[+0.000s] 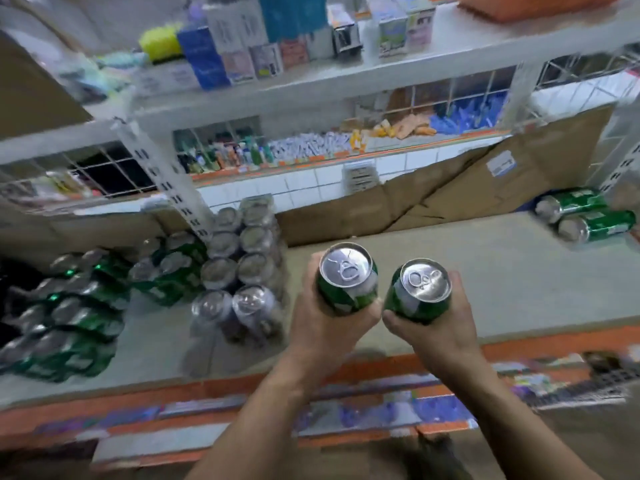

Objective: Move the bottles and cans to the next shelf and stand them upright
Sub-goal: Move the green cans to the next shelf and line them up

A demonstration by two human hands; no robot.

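The left hand (pixel 329 320) is gripping a smooth green aluminium can (pixel 348 285), fingers and thumb curling round its body, with the round silver pull-tab lid facing up towards the camera. The right hand (pixel 440 330) is wrapping the same way round a second green can (pixel 420 292). The two are sitting just beside each other over the front middle of the matte pale grey shelf board (pixel 502 271), whose front edge is showing an orange strip. Whether their bases are touching the board cannot be told, since the hands are covering them. The print on both is showing only as pale patches, partly under the fingers and too blurred to read. Near the back right corner of the board, two more green cans (pixel 585 216) are lying on their sides, one just beside the other. At the left end, a clear shrink-wrapped pack of silver-topped cans (pixel 242 261) is showing its lids in rows. Farther left, wrapped green cans (pixel 76 306) are lying tilted and heavily smeared. Creased brown cardboard (pixel 450 192) is leaning along the back edge, and the white label on it is unreadable. A white slotted metal upright (pixel 162 171) is rising at the back left.
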